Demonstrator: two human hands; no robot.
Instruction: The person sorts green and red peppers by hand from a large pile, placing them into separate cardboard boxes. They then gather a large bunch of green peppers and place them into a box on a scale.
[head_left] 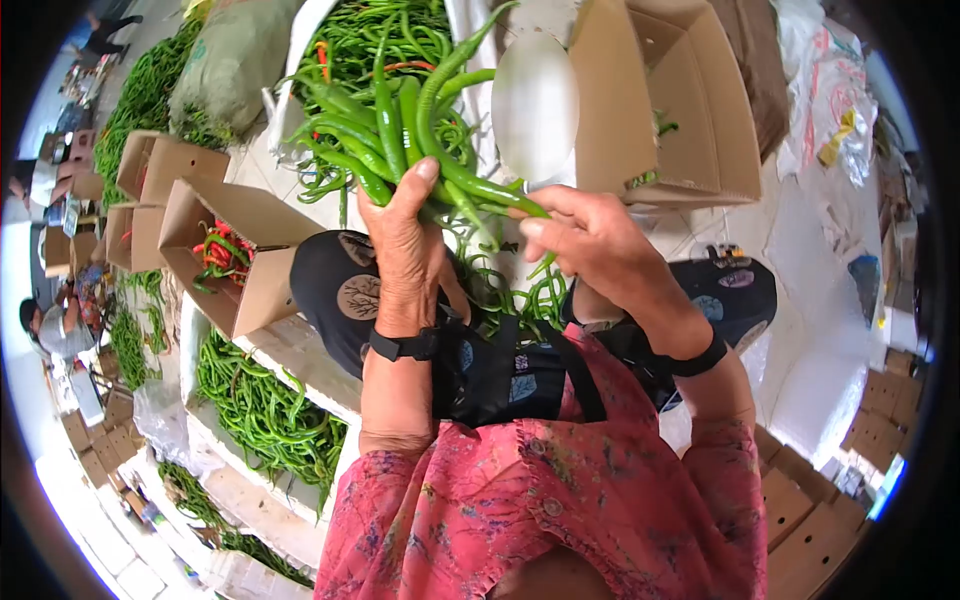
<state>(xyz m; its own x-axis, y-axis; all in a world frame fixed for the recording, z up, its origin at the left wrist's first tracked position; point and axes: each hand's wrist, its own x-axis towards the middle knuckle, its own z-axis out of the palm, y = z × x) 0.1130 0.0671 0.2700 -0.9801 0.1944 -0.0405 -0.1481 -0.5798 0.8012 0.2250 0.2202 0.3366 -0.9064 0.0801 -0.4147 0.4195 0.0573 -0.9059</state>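
Note:
My left hand (405,220) is closed round a bunch of long green peppers (385,125), its thumb pressed over them. The bunch fans out above the fist. My right hand (590,235) pinches the end of a green pepper that reaches across from the bunch. Beyond the bunch lies a white-lined container (312,25) of green peppers with a few red ones. More green peppers (545,300) lie below my hands, between the knees. Black bands circle both wrists.
An open cardboard box (705,110) stands at upper right. At left, another box (200,215) holds red peppers (228,255). Green peppers fill a container (265,400) at lower left. A pale sack (232,65) lies at upper left. Another person (65,325) is at far left.

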